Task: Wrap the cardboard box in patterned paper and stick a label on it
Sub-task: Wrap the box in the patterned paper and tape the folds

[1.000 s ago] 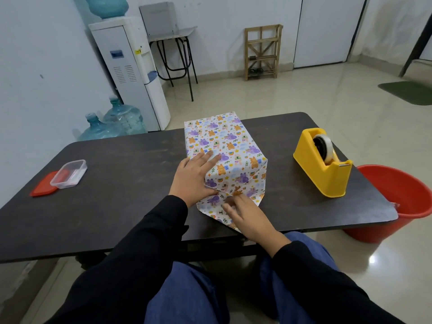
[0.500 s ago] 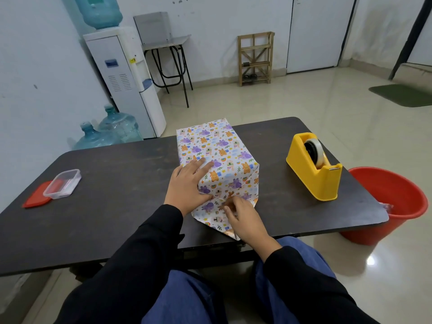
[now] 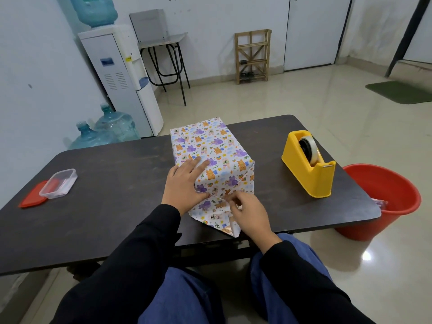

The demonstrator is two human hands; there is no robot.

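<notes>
The box (image 3: 210, 150), covered in white paper with purple and orange animal prints, lies lengthwise in the middle of the dark table (image 3: 112, 188). Its near end has folded side flaps, and a pointed bottom flap (image 3: 214, 217) lies flat on the table toward me. My left hand (image 3: 184, 185) lies flat with straight fingers on the box's near left corner, pressing the paper down. My right hand (image 3: 247, 215) has its fingers curled at the fold where the bottom flap meets the box, pinching the paper there.
A yellow tape dispenser (image 3: 308, 163) with a clear roll stands on the table's right side. A clear plastic container (image 3: 58, 183) and its red lid (image 3: 32, 197) sit at the left. A red bucket (image 3: 383, 199) is on the floor beyond the right edge.
My right hand has shifted slightly up the bottom flap toward the box's near face. My left hand stays flat on the corner. The view has tilted a little.
</notes>
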